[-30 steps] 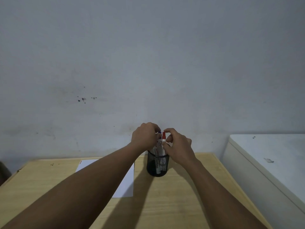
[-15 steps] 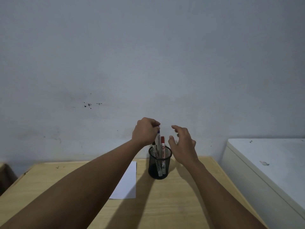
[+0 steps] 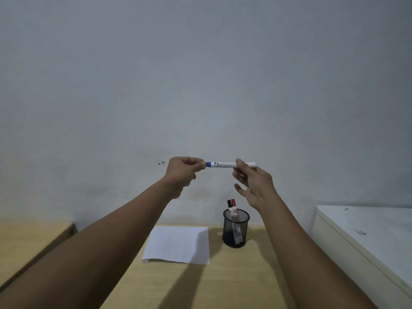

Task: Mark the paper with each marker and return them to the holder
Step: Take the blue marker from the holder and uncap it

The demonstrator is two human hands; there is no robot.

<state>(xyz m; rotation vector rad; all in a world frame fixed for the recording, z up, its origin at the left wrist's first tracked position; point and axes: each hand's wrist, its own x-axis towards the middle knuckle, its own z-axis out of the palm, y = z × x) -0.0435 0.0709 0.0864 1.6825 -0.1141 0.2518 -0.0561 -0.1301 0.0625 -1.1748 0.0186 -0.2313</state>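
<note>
I hold a white marker with a blue cap [image 3: 225, 164] level in the air, well above the table. My left hand [image 3: 182, 172] is shut on its blue cap end. My right hand [image 3: 253, 184] touches the white barrel with thumb and forefinger, the other fingers spread. Below stands a black mesh holder [image 3: 235, 228] with a black-capped marker [image 3: 229, 204] and a red-capped marker [image 3: 233, 202] upright inside. A blank white sheet of paper [image 3: 178, 245] lies flat just left of the holder.
The wooden table [image 3: 223, 282] runs to a grey wall at the back. A white cabinet [image 3: 365, 237] stands close on the right. Another wooden surface [image 3: 26, 237] sits lower at the left.
My left hand has pulled the blue-capped marker out of the holder and raised it level. My right hand rose to its barrel. The camera tilted up.
</note>
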